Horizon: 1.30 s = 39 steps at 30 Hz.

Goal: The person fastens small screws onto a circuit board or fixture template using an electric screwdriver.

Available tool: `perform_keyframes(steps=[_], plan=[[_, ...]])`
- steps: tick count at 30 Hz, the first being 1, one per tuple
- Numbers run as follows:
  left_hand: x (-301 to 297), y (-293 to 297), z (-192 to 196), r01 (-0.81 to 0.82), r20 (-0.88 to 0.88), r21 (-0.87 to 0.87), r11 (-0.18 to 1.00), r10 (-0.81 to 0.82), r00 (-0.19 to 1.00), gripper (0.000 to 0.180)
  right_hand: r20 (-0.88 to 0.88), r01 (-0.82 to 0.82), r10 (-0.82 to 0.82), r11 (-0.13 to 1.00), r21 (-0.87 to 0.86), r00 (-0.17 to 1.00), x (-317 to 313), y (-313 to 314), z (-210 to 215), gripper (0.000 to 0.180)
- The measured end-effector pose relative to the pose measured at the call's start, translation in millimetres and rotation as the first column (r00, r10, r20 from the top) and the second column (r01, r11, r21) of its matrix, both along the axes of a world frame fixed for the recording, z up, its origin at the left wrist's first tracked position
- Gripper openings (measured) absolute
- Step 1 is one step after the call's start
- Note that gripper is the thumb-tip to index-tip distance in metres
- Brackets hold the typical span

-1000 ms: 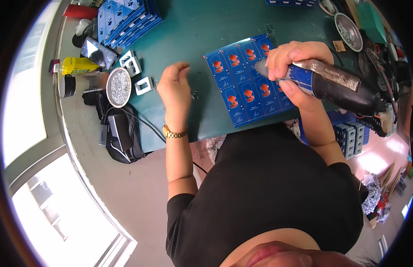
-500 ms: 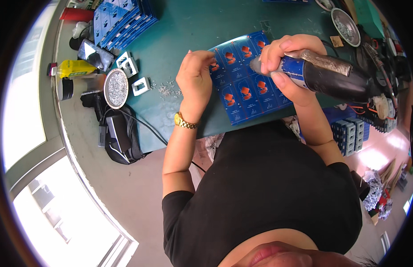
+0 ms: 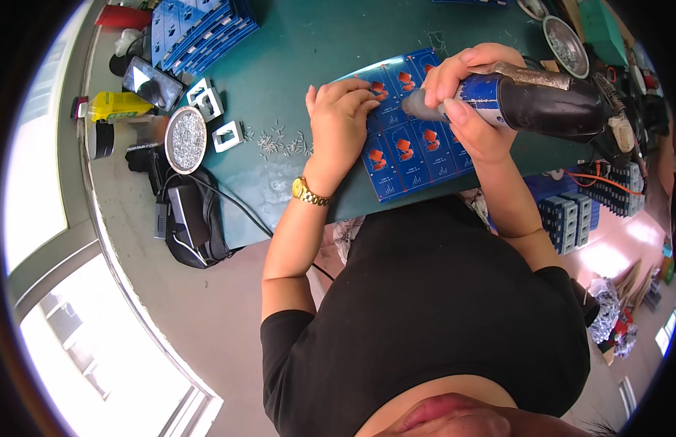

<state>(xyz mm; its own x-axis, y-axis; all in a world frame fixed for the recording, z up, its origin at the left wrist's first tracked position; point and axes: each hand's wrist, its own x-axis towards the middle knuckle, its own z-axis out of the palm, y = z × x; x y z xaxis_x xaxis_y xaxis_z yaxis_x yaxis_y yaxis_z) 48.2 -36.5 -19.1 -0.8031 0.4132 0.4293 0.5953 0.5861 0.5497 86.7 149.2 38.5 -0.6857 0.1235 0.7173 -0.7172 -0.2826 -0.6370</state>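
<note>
A flat blue panel (image 3: 414, 164) with rows of orange-red figures lies on the green table before me. My right hand (image 3: 473, 98) wraps round a blue-and-black electric screwdriver (image 3: 549, 109), whose grey nose points left, over the panel. On the panel's left part rests my left hand (image 3: 342, 124), its thumb and front fingers drawn together at the tips near an orange figure. Whatever they may hold is too small or hidden. Loose small screws (image 3: 276, 140) are scattered on the table just left of that hand.
White square frames (image 3: 225, 136) and an oval dish of screws (image 3: 186, 140) stand at the left, beside a phone (image 3: 154, 84) and a yellow bottle (image 3: 119, 106). A stack of blue panels (image 3: 199, 36) rises far left. Another metal dish (image 3: 566, 47) sits far right.
My left hand has moved right and onto the panel, its fingers reaching further over it. The screwdriver's nose has shifted slightly left, with my right hand still round it.
</note>
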Motion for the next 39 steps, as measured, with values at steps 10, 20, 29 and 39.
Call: perform_keyframes(steps=[10,20,29,39], plan=[[4,0,-2,-0.006,-0.190,-0.118,0.993,-0.016,0.982,0.008,-0.003,-0.002,0.002,1.000,-0.017,1.000,-3,-4,-3,0.044],[0,-4,-7,0.040,0.050,0.039,0.998,-0.042,0.998,0.004,-0.004,-0.026,0.026,0.993,-0.115,1.000,-13,-7,-7,0.045],[4,1,-1,-0.042,0.047,0.002,0.999,0.042,0.998,0.010,0.000,-0.172,0.172,0.985,-0.008,0.985,-19,0,-12,0.044],[-3,-6,-10,0.021,0.076,0.047,0.999,-0.025,0.997,0.007,0.013,-0.200,0.200,0.969,0.144,0.980,-32,-11,3,0.043]])
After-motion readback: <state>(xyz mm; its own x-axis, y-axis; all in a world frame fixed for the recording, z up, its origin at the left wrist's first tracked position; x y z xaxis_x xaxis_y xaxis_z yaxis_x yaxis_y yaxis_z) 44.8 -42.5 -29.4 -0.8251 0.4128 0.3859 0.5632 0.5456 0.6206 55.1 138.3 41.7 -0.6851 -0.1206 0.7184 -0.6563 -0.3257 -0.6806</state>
